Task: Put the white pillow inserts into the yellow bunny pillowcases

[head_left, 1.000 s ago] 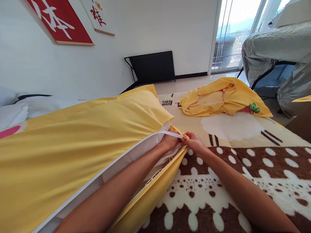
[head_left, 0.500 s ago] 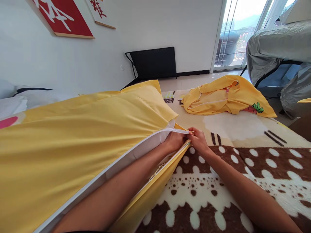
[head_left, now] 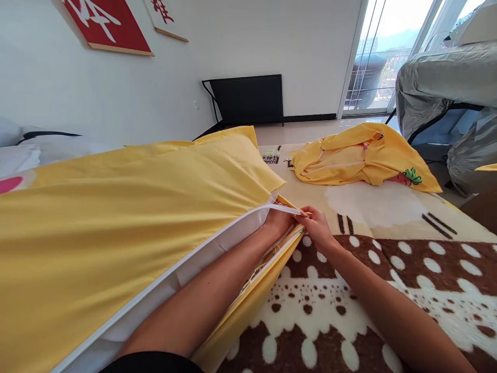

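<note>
A yellow pillowcase point(head_left: 163, 207) stretches over something white and padded, probably a pillow point(head_left: 182, 285), which shows through the long open side. White zipper tape point(head_left: 285, 208) edges this opening. My left hand point(head_left: 280, 221) reaches through it toward the end corner, its fingers mostly hidden by the cloth. At that corner, my right hand point(head_left: 316, 227) pinches the pillowcase edge between thumb and fingers. Loose yellow threads point(head_left: 258, 269) lie inside the lower flap, under my left forearm.
A crumpled yellow cloth with a carrot print point(head_left: 349, 158) lies farther back on the brown-and-cream patterned blanket point(head_left: 373, 295). Beyond the bed stand a black panel point(head_left: 246, 101) against the wall and grey-covered furniture point(head_left: 446, 77) by the glass door.
My left hand and forearm have drawn back slightly, and a black sleeve now shows at the bottom. My right hand keeps its pinch on the corner. The view has shifted a little.
</note>
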{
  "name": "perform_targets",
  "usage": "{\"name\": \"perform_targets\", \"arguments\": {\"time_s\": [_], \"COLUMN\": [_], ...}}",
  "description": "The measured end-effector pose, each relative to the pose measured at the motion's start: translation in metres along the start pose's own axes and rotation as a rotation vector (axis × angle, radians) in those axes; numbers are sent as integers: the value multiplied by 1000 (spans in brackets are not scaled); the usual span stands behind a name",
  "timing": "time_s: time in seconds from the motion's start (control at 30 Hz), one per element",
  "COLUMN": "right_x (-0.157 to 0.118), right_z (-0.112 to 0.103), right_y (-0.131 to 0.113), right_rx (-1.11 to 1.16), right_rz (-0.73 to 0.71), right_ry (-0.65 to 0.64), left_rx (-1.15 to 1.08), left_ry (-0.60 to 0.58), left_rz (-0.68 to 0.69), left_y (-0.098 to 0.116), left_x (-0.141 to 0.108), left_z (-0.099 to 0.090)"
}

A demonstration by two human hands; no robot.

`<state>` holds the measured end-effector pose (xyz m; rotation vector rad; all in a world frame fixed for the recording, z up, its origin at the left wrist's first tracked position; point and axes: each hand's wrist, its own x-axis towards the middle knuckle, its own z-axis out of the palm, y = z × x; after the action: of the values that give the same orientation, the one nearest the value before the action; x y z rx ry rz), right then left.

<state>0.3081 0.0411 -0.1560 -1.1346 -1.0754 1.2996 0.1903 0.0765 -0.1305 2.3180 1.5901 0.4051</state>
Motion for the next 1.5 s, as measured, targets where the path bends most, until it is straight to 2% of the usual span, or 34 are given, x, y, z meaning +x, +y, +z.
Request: {"name": "perform_targets", "arguments": {"time_s": [0.17, 0.33, 0.43, 0.63, 0.77, 1.03, 1.3, 1.37, 1.5], "right_x": [0, -2, -2, -2, -2, -3, 7, 11, 18], "right_z": [-1, 0, 2, 5, 7, 3, -11, -15, -19], "right_y": [-5, -8, -7, -3, 0, -2, -8, -6, -1], "right_rx": [21, 53, 76, 108, 82, -172, -546, -562, -449], "right_rz": [6, -3, -14, -24, -32, -58, -158, -186, -207], "right_ry": [6, 39, 64, 79, 86, 80, 52, -26, -337], "left_rx": [20, 44, 50, 19, 3, 22, 35, 16, -38], "left_ry": [45, -25, -20, 95, 146, 144, 59, 44, 13], "left_rz": [74, 141, 133, 73, 21, -45, -183, -195, -172], "left_y": [9, 14, 12, 5, 5, 8, 3, 2, 5], "left_x": [-16, -28, -26, -15, -13, -6, 2, 3, 0], "left_z": [-4, -9, -6, 7, 8, 3, 9, 9, 5]}}
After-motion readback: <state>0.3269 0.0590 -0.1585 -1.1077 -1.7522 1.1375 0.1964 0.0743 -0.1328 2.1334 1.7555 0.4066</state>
